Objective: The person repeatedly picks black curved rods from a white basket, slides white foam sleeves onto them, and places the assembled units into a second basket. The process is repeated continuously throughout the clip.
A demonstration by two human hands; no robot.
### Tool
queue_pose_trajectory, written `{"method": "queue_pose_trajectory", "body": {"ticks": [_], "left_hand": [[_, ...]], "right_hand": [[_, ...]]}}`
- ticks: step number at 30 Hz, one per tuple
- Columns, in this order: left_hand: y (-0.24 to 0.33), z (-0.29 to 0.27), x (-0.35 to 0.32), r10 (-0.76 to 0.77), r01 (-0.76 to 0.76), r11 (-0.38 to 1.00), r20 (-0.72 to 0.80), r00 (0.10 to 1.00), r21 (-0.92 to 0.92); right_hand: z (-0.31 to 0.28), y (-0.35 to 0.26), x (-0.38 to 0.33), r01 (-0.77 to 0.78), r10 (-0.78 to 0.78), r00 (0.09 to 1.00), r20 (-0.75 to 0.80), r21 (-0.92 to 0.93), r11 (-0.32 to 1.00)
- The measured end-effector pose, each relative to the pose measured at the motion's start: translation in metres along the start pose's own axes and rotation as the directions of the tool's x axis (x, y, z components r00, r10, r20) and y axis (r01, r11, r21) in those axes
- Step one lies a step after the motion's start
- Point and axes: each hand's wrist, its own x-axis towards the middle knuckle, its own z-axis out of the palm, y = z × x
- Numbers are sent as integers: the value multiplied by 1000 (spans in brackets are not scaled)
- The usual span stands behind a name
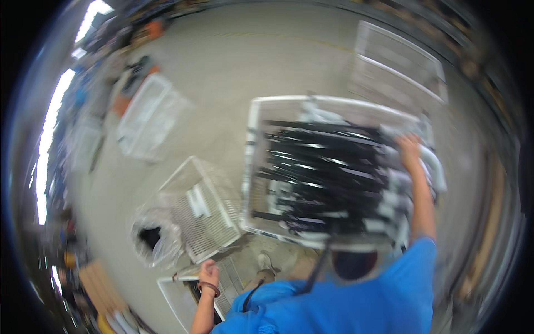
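Observation:
Black rods [328,167], several of them with shiny strips and pale wrapped ends, lie side by side in a large white crate [251,145] in front of me. At the crate's right side, my right hand [410,149] is over the pale wrapping [392,132] at the rod ends and seems to touch it. Its fingers are blurred, so their grip does not show. Low on the left, my left hand [209,274] has loosely bent, parted fingers and nothing visible in it. That hand is above a white-edged crate [169,295] near my body.
A white perforated basket [189,217] stands left of the large crate, beside a clear plastic bag [167,245] with a dark opening. Another white crate [147,119] lies farther left. A white-framed crate [400,64] stands at the far right. Flat cardboard [103,286] lies lower left.

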Motion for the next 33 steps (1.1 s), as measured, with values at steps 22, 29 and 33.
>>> {"method": "queue_pose_trajectory", "body": {"ticks": [22, 29, 33], "left_hand": [[-389, -77, -211, -469, 474, 763, 128, 874, -439], [-495, -141, -342, -873, 637, 362, -8, 488, -680], [-512, -145, -396, -965, 668, 189, -11, 262, -720]], "right_hand": [[102, -511, -35, -5, -56, 996, 67, 679, 734], [17, -958, -279, 553, -902, -343, 261, 832, 31], [-31, -1099, -350, 355, -830, -548, 105, 928, -117]]}}
